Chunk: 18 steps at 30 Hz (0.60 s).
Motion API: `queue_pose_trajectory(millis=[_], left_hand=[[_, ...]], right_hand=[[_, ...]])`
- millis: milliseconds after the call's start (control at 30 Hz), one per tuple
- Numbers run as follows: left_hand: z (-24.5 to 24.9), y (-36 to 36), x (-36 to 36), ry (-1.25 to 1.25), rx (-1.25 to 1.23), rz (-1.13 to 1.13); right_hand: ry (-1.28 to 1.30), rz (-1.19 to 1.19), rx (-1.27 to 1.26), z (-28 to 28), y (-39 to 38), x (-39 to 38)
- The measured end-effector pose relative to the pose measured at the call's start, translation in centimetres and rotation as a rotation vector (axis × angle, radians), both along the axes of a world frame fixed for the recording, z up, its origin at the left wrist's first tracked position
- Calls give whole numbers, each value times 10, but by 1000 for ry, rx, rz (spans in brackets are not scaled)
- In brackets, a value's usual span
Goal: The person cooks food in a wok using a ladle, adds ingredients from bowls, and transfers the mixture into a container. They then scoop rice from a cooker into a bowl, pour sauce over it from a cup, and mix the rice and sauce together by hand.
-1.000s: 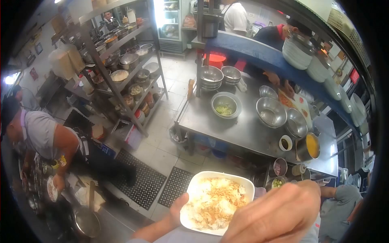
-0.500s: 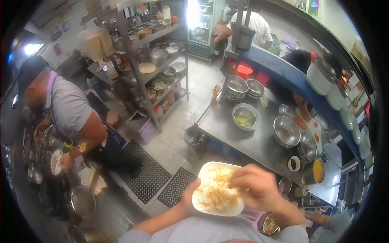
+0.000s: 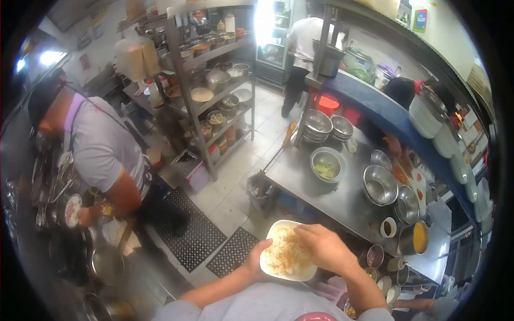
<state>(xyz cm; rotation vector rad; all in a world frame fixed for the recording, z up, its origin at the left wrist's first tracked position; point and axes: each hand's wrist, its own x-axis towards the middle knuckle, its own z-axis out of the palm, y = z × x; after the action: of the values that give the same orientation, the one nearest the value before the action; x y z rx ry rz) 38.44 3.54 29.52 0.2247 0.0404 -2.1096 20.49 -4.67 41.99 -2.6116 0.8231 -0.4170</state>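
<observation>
My left hand grips the left side of a white rounded-square dish, held up in front of my body. Inside lies white food strewn with golden-brown crumbs. Over the dish's right side is my right hand, its fingers bent down and pressed together at the food. Whatever may be between those fingertips is hidden.
To the right is a steel worktable with a bowl of shredded greens, steel bowls and an orange-filled pot. A co-worker stands at left holding a plate. Shelving and dark floor mats lie ahead.
My right hand's fingers have come closer together over the food. The dish looks slightly lower and further right. At the back, the person in white stands more upright.
</observation>
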Motion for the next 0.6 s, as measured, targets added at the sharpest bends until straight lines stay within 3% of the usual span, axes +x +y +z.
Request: queue_pose_trajectory(millis=[67, 167, 300, 467, 567, 600], left_hand=[[-6, 0, -1, -25, -14, -6], [-8, 2, -3, -52, -17, -3], [-1, 1, -4, -46, -43, -22], [-25, 7, -9, 39, -48, -67], [-19, 6, -18, -62, 1, -41], [-10, 8, -17, 23, 15, -42]], right_hand=[[115, 85, -60, -14, 6, -4], [184, 46, 117, -3, 5, -10], [303, 49, -71, -2, 4, -11], [316, 104, -45, 8, 7, -6], [409, 132, -52, 2, 3, -2], [441, 163, -59, 1, -1, -1]])
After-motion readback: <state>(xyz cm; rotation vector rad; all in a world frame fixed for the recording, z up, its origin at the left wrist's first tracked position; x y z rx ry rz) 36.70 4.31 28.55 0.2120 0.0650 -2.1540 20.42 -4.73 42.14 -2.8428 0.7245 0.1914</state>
